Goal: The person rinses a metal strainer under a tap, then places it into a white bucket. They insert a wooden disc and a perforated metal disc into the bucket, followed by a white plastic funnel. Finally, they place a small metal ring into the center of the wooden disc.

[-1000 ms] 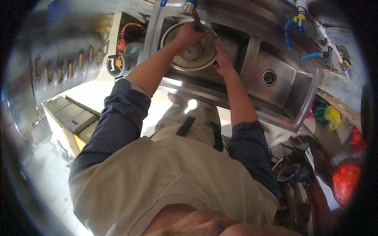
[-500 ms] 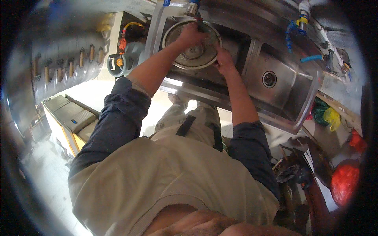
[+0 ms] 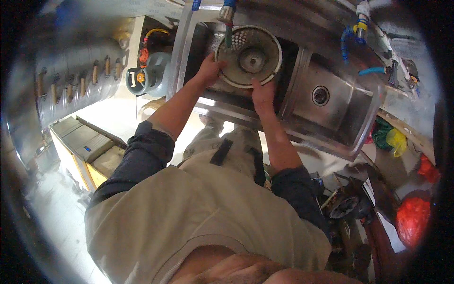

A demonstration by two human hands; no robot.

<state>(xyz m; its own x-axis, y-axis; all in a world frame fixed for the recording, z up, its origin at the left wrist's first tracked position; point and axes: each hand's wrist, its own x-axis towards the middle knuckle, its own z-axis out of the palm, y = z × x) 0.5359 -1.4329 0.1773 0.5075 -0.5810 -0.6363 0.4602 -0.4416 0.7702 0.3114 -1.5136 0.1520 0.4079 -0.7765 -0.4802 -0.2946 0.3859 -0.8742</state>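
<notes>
Down the head view, I see a round perforated metal basin (image 3: 272, 61) above the sink's left bowl (image 3: 289, 64), a tap (image 3: 226, 14) at its eleven o'clock. The left hand (image 3: 209, 71) grips it near eight o'clock, the right hand (image 3: 263, 97) near six.

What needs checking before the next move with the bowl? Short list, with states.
1. Left hand on the bowl: ok, gripping its left rim.
2. Right hand on the bowl: ok, at the rim edge nearest the person.
3. Gap between bowl and tap: cannot tell; they overlap at the bowl's far left edge in this view.
4. Drain in the right basin uncovered: ok.
5. Water shut off: cannot tell; no stream can be made out for sure.
6. Bowl clean inside: cannot tell; the picture is too coarse.
</notes>
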